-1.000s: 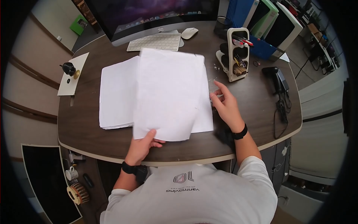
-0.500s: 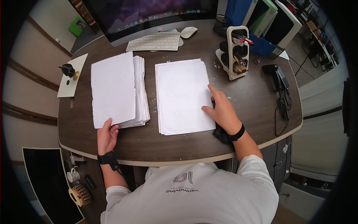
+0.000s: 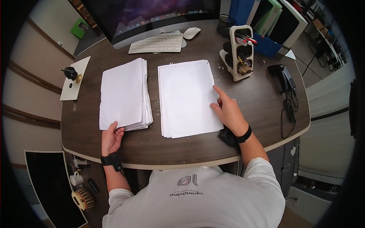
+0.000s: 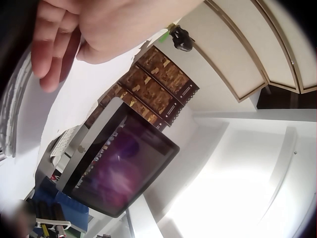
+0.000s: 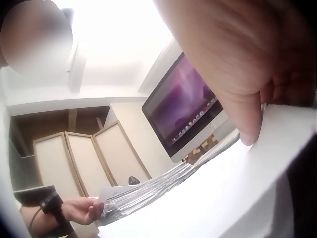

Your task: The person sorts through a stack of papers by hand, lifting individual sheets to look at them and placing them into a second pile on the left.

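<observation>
White shirt nearest, w/ black bands on both wrists. L hand grips near edge of L stack: thumb on top sheet, fingers curled under. R hand not gripping, relaxed; index extended along right edge of R stack, thumb on top sheet. Both stacks lie flat on desk, side by side w/ a gap btwn. L stack: long axis approx. straight away from person, short edge facing near; sheets uneven along right side. R stack: long axis also near-to-far, far end canted slightly left; edges not fully aligned. Scraps noted beyond R hand. To far right: black device w/ cable. Farther: pen holder upright, w/ pens. Keyboard beyond stacks, mouse to its right, monitor behind, screen on.
</observation>
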Available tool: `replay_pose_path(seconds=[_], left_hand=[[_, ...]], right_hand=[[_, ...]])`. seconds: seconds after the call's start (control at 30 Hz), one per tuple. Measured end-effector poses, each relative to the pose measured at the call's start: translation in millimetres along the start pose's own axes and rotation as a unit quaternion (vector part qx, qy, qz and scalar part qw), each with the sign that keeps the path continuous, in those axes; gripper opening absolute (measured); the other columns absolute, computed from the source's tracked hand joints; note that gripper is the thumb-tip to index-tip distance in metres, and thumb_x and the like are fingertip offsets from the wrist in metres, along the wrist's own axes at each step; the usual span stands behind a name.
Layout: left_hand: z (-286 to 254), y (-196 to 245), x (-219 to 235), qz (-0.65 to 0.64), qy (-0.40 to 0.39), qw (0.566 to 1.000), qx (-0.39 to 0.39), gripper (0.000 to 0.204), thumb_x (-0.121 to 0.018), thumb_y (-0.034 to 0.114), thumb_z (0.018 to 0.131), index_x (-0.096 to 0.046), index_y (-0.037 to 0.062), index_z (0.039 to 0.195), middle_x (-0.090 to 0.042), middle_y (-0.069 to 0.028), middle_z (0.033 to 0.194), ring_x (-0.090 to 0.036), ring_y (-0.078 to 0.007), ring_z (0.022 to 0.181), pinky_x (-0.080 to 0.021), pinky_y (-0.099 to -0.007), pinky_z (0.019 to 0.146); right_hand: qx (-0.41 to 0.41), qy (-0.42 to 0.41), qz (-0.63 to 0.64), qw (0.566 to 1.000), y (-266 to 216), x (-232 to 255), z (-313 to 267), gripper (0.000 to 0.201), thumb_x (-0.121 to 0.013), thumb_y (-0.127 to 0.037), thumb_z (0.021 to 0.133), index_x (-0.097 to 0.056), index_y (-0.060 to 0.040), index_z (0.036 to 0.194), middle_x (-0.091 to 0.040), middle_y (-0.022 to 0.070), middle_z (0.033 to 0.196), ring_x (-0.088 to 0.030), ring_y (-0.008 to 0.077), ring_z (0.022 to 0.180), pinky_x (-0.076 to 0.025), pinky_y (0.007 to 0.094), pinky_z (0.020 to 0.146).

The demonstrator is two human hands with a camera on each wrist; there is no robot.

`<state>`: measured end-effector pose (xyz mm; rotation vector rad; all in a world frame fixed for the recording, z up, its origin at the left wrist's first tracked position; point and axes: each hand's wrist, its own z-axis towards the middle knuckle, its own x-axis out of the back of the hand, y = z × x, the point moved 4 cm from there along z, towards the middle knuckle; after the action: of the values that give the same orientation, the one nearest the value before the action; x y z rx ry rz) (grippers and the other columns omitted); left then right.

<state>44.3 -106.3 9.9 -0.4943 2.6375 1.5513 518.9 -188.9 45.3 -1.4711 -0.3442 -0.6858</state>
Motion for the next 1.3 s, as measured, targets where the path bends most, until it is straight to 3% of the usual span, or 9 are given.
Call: replay_pose_path(seconds=[0.33,0.5,0.63,0.77,0.83,1.03,1.07,1.13,1.3], left_hand=[[-4,-1,-4,-0.011,-0.015,1.000,-0.013,0.024,-0.067,0.013,0.100,-0.060,0.0003,0.119,-0.071,-0.0072,0.088,-0.071,-0.0153,0.068,-0.060,-0.0232,0.054],[-3,-1,-5,0.004,-0.006,1.000,-0.006,0.026,-0.069,0.015,0.100,-0.060,-0.0002,0.119,-0.070,-0.0070,0.088,-0.071,-0.0151,0.068,-0.060,-0.0234,0.054],[-7,2,-2,0.003,0.002,1.000,-0.002,0.029,-0.067,0.025,0.102,-0.062,-0.0002,0.113,-0.071,-0.0078,0.083,-0.071,-0.0152,0.066,-0.059,-0.0227,0.053],[-36,-1,2,0.031,-0.013,0.999,0.040,0.049,-0.057,0.050,0.105,-0.069,0.0033,0.097,-0.071,-0.0078,0.070,-0.069,-0.0138,0.058,-0.055,-0.0206,0.047],[-49,-18,2,0.074,-0.110,0.987,0.090,0.063,-0.044,0.056,0.108,-0.068,0.0000,0.093,-0.072,-0.0111,0.072,-0.070,-0.0169,0.056,-0.055,-0.0244,0.046],[-104,-65,-115,0.169,-0.438,0.862,0.190,0.059,-0.040,0.045,0.112,-0.059,-0.0067,0.130,-0.074,-0.0186,0.105,-0.076,-0.0231,0.087,-0.063,-0.0289,0.071],[-108,-71,-134,0.167,-0.440,0.862,0.188,0.059,-0.040,0.045,0.112,-0.059,-0.0067,0.130,-0.074,-0.0186,0.105,-0.076,-0.0231,0.087,-0.063,-0.0289,0.071],[-120,-85,-166,0.010,-0.423,0.852,0.308,0.050,-0.042,0.038,0.113,-0.056,-0.0050,0.133,-0.073,-0.0171,0.110,-0.075,-0.0231,0.094,-0.062,-0.0301,0.075],[-105,-113,-181,-0.049,-0.280,0.925,0.253,0.039,-0.052,0.027,0.110,-0.055,-0.0054,0.131,-0.071,-0.0183,0.110,-0.073,-0.0242,0.098,-0.060,-0.0308,0.076]], right_hand=[[-0.007,-0.012,-0.011,1.000,-4,3,-1,0.055,-0.074,-0.007,0.088,-0.056,-0.0002,0.139,-0.065,0.0205,0.087,-0.066,0.0358,0.078,-0.053,0.0419,0.074],[0.058,0.021,-0.057,0.996,-3,3,-1,0.049,-0.073,-0.009,0.088,-0.060,0.0010,0.134,-0.066,0.0217,0.091,-0.065,0.0340,0.081,-0.053,0.0413,0.076],[0.014,0.006,-0.008,1.000,-2,4,0,0.047,-0.072,-0.010,0.089,-0.061,-0.0008,0.133,-0.065,0.0201,0.087,-0.063,0.0327,0.076,-0.053,0.0405,0.074],[-0.017,-0.001,0.033,0.999,-5,10,-1,0.042,-0.067,-0.007,0.091,-0.064,-0.0053,0.133,-0.058,0.0090,0.078,-0.054,0.0161,0.068,-0.048,0.0314,0.067],[-0.028,-0.008,0.047,0.998,-6,10,0,0.040,-0.064,-0.006,0.092,-0.065,-0.0055,0.132,-0.058,0.0062,0.077,-0.051,0.0121,0.068,-0.047,0.0294,0.065],[-0.068,-0.060,0.212,0.973,-6,5,2,0.032,-0.057,-0.004,0.097,-0.071,-0.0029,0.125,-0.065,-0.0047,0.092,-0.051,0.0024,0.076,-0.045,0.0212,0.069],[-0.063,-0.061,0.262,0.961,-9,0,1,0.031,-0.056,-0.006,0.097,-0.071,-0.0027,0.124,-0.066,-0.0035,0.090,-0.053,0.0030,0.075,-0.046,0.0218,0.069],[-0.053,-0.066,0.305,0.949,-14,-5,-1,0.031,-0.056,-0.008,0.097,-0.072,-0.0018,0.123,-0.069,-0.0003,0.093,-0.057,0.0036,0.076,-0.048,0.0218,0.069],[-0.062,-0.093,0.260,0.959,-3,-8,0,0.032,-0.059,-0.008,0.095,-0.072,-0.0028,0.123,-0.069,0.0005,0.094,-0.057,0.0043,0.070,-0.048,0.0230,0.062]])
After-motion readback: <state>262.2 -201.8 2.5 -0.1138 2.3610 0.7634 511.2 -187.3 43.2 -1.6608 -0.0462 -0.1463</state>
